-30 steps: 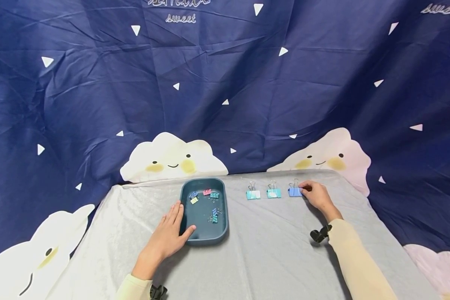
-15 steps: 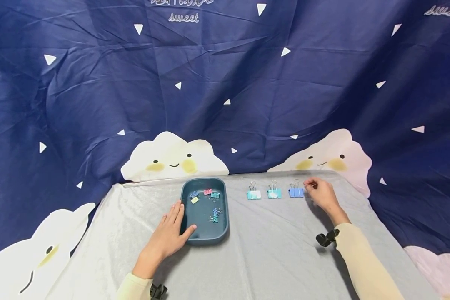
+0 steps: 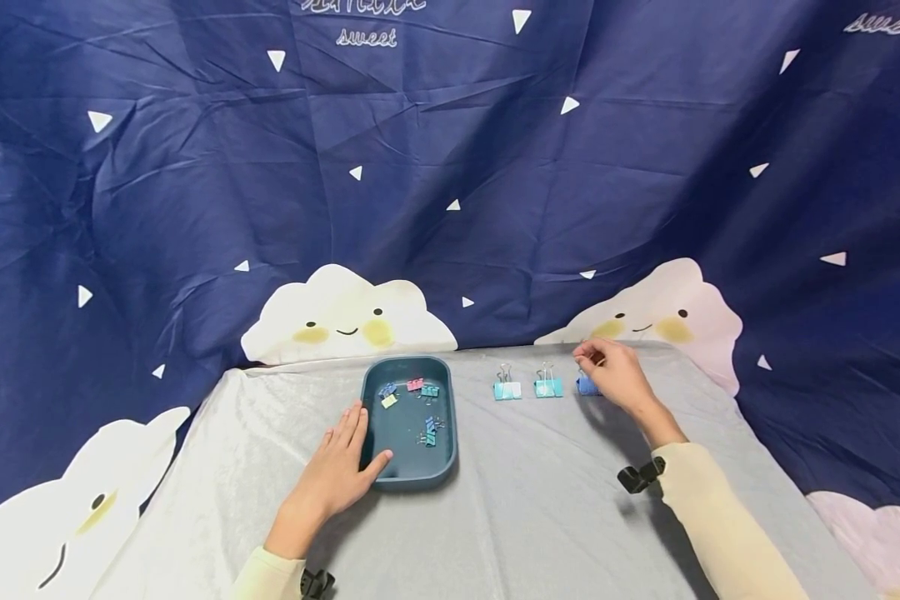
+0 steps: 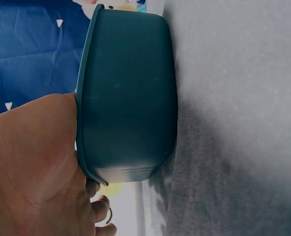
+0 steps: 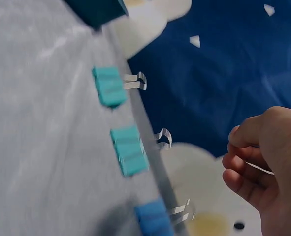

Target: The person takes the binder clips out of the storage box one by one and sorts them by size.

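On the left side of a dark teal tray (image 3: 429,485) rests my left hand (image 3: 328,471), its fingers straight along the rim and the thumb over the near corner. Several small binder clips, blue, pink, yellow and teal, lie inside the tray. To its right, two larger teal binder clips (image 3: 507,390) and a blue binder clip (image 5: 154,217) stand in a row, wire handles up. Above the blue one hovers my right hand (image 3: 617,377), fingers loosely curled with nothing visible between them. It partly covers that clip in the head view; the right wrist view shows them apart.
A grey cloth (image 3: 525,517) covers the table. Behind its back edge, close to the row of clips, hangs a navy curtain (image 3: 495,208) with printed clouds and white triangles.
My right hand was at the blue binder clip, drew off to the right, and has now come back left and up over it. The left hand and tray have stayed in place.
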{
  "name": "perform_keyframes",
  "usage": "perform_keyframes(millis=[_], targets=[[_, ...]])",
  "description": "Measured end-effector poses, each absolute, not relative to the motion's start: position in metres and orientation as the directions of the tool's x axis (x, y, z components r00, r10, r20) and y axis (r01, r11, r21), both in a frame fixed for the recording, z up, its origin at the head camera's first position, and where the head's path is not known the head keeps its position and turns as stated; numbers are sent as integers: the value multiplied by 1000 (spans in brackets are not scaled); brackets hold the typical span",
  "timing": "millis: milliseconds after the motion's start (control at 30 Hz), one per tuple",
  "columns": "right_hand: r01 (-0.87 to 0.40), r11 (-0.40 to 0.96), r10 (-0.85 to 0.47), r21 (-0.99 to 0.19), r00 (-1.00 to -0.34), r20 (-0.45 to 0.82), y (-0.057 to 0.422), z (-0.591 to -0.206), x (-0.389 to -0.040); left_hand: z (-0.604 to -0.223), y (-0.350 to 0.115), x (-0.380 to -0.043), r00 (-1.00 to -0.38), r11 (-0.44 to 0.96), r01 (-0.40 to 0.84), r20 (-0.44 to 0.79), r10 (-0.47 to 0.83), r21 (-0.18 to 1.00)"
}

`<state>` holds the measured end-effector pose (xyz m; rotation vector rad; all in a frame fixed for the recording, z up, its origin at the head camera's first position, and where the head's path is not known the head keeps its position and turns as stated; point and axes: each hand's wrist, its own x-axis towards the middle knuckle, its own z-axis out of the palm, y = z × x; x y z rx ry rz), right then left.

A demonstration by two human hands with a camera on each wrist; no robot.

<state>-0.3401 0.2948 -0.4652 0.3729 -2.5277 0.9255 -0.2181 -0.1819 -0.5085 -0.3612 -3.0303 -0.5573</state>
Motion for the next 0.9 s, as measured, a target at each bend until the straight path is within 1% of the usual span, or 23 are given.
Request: perform_keyframes(millis=[267, 500, 767, 900], targets=[[-488, 712, -232, -505, -842, 487, 252, -446, -340, -509, -183, -220, -976, 912, 216, 50, 212, 348], [-560, 669, -334, -489, -814, 475, 210, -430, -335, -510, -182, -220, -976, 906, 215, 62, 207, 366], [-614, 622, -425, -486, -786, 449, 167, -426, -336, -509, -181, -219, -975, 905, 221, 74, 209, 363], [-630, 604, -455, -488, -775, 438, 149, -426, -338, -510, -182, -220, -976, 905, 215, 61, 207, 367]])
